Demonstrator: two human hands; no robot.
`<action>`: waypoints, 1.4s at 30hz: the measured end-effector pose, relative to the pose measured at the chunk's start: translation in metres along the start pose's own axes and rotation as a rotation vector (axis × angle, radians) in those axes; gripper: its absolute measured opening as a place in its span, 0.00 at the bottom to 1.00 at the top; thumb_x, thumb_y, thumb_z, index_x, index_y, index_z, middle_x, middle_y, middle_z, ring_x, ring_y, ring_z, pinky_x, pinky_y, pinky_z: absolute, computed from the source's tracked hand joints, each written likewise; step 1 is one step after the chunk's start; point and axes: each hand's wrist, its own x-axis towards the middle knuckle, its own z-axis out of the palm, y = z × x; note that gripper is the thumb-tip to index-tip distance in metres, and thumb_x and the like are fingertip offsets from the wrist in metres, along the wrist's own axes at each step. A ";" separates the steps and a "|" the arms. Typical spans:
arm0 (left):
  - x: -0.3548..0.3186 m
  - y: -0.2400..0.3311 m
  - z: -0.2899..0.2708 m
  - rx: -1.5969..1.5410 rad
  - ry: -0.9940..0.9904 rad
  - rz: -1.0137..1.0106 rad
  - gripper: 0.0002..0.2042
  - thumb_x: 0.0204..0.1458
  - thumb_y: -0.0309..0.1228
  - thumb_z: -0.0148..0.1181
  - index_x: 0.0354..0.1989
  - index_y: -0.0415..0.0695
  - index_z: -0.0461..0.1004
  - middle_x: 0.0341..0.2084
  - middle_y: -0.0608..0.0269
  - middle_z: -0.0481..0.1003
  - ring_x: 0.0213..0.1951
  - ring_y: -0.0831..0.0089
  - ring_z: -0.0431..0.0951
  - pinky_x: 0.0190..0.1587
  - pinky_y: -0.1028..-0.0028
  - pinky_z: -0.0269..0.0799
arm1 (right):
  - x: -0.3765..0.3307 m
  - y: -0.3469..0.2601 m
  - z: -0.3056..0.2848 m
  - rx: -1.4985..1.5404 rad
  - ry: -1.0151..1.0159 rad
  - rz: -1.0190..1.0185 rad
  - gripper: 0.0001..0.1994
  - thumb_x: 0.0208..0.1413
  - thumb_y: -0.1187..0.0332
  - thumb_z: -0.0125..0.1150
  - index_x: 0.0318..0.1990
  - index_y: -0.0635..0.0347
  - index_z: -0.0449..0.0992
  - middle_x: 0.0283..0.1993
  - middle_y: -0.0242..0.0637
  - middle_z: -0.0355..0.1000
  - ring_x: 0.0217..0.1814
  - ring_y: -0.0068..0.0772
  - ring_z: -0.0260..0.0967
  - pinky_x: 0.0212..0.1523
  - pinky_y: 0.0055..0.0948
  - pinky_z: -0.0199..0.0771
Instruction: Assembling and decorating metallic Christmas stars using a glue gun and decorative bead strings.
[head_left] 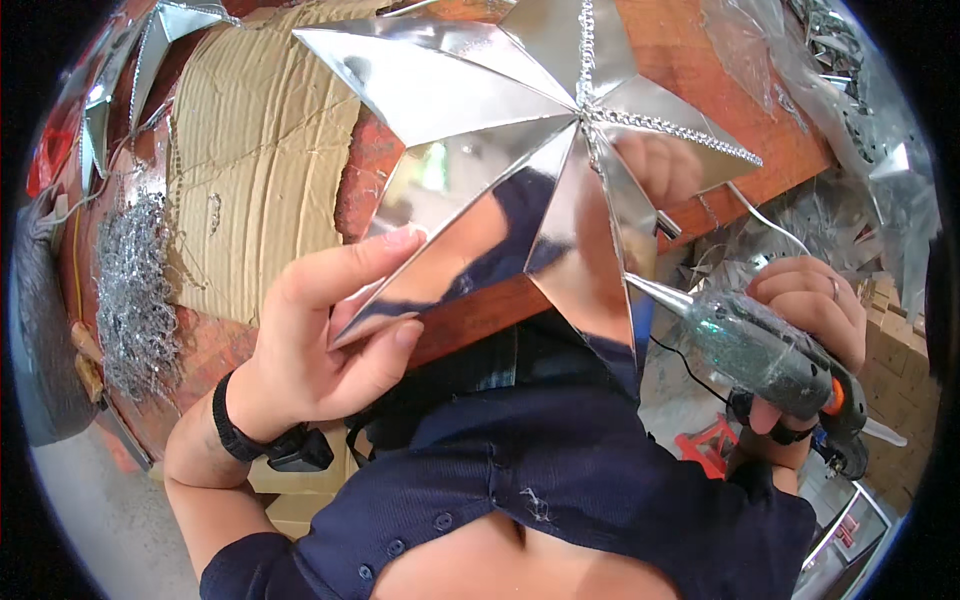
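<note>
A: Where's that silver star [577,122] from your side?

B: Held above the near edge of the reddish counter [690,60], one point aimed down at the person's body. The left hand [325,320] has the lower-left point pinched between thumb and fingers, so nearly all of the star lies up and to the right of that grip.

A: And the right hand [815,305]?

B: Its grip is wrapped around a glue gun [765,355]. I can't tell whether the trigger is squeezed.

A: How does the gun lie?

B: Slantwise, its long axis climbing from lower right to upper left. The nozzle [660,296] ends at the right edge of the star's bottom point; touching or a hair off, I can't say.

A: So the right hand is nearer that edge?

B: Through the nozzle, yes. The left hand sits on the far side of that point.
</note>
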 end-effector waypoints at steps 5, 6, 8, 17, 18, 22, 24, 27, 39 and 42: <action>-0.006 0.002 0.000 0.020 0.004 -0.070 0.25 0.52 0.22 0.59 0.56 0.31 0.56 0.53 0.42 0.68 0.54 0.61 0.72 0.56 0.68 0.67 | 0.000 0.002 0.001 -0.023 -0.018 -0.031 0.39 0.32 0.26 0.60 0.23 0.61 0.69 0.22 0.37 0.69 0.26 0.35 0.68 0.28 0.29 0.66; -0.006 0.003 0.000 0.022 0.001 -0.075 0.25 0.52 0.22 0.59 0.56 0.31 0.56 0.53 0.42 0.68 0.54 0.61 0.72 0.56 0.68 0.67 | -0.001 0.003 0.002 -0.010 -0.012 -0.033 0.39 0.32 0.26 0.60 0.23 0.61 0.69 0.23 0.37 0.69 0.26 0.35 0.68 0.28 0.29 0.66; -0.003 0.001 0.000 -0.016 -0.025 -0.040 0.26 0.53 0.21 0.58 0.57 0.31 0.54 0.54 0.42 0.66 0.56 0.62 0.70 0.58 0.67 0.64 | -0.002 0.002 0.000 -0.018 -0.019 -0.017 0.39 0.31 0.26 0.60 0.23 0.61 0.69 0.23 0.37 0.68 0.26 0.35 0.67 0.28 0.29 0.65; -0.003 0.002 -0.002 -0.103 -0.071 -0.084 0.27 0.54 0.20 0.56 0.59 0.34 0.50 0.58 0.42 0.62 0.59 0.62 0.67 0.61 0.66 0.61 | -0.006 0.003 -0.004 -0.041 -0.058 -0.044 0.39 0.31 0.25 0.59 0.22 0.61 0.69 0.22 0.37 0.67 0.24 0.35 0.66 0.25 0.28 0.63; -0.003 0.002 -0.002 -0.113 -0.078 -0.093 0.27 0.54 0.20 0.56 0.59 0.34 0.50 0.58 0.42 0.62 0.59 0.63 0.67 0.61 0.66 0.61 | -0.007 0.004 -0.004 -0.043 -0.062 -0.054 0.39 0.31 0.25 0.59 0.22 0.61 0.69 0.21 0.36 0.67 0.24 0.35 0.66 0.25 0.28 0.63; -0.003 -0.003 -0.001 -0.110 -0.053 -0.070 0.26 0.54 0.20 0.56 0.59 0.34 0.51 0.58 0.43 0.63 0.59 0.64 0.67 0.60 0.67 0.63 | -0.010 0.004 -0.006 -0.036 -0.073 -0.067 0.39 0.30 0.25 0.60 0.21 0.61 0.68 0.21 0.36 0.66 0.23 0.35 0.66 0.24 0.28 0.63; -0.005 -0.003 -0.001 -0.129 -0.044 -0.064 0.26 0.54 0.21 0.56 0.59 0.35 0.51 0.58 0.44 0.63 0.59 0.65 0.67 0.60 0.67 0.63 | -0.013 0.003 -0.007 -0.040 -0.091 -0.049 0.39 0.31 0.25 0.59 0.22 0.61 0.68 0.21 0.36 0.67 0.23 0.36 0.67 0.24 0.28 0.64; -0.005 -0.001 -0.002 -0.058 -0.045 -0.093 0.28 0.54 0.24 0.61 0.59 0.35 0.52 0.58 0.45 0.63 0.58 0.65 0.68 0.59 0.67 0.64 | -0.022 0.005 -0.012 0.044 -0.103 -0.091 0.38 0.32 0.27 0.60 0.24 0.61 0.69 0.23 0.37 0.68 0.25 0.38 0.69 0.26 0.30 0.67; 0.023 0.040 -0.013 0.174 0.184 -0.225 0.30 0.52 0.41 0.65 0.57 0.31 0.65 0.52 0.50 0.72 0.50 0.71 0.74 0.51 0.74 0.69 | -0.070 -0.010 -0.011 0.013 0.130 -0.142 0.38 0.35 0.33 0.64 0.32 0.67 0.67 0.32 0.48 0.72 0.39 0.53 0.75 0.38 0.42 0.77; 0.027 0.039 -0.013 0.319 0.215 -0.172 0.27 0.54 0.41 0.63 0.55 0.31 0.68 0.49 0.52 0.75 0.47 0.73 0.75 0.49 0.75 0.70 | -0.062 -0.016 -0.010 -0.033 0.142 -0.216 0.40 0.35 0.30 0.60 0.30 0.68 0.67 0.30 0.49 0.71 0.36 0.52 0.74 0.36 0.41 0.77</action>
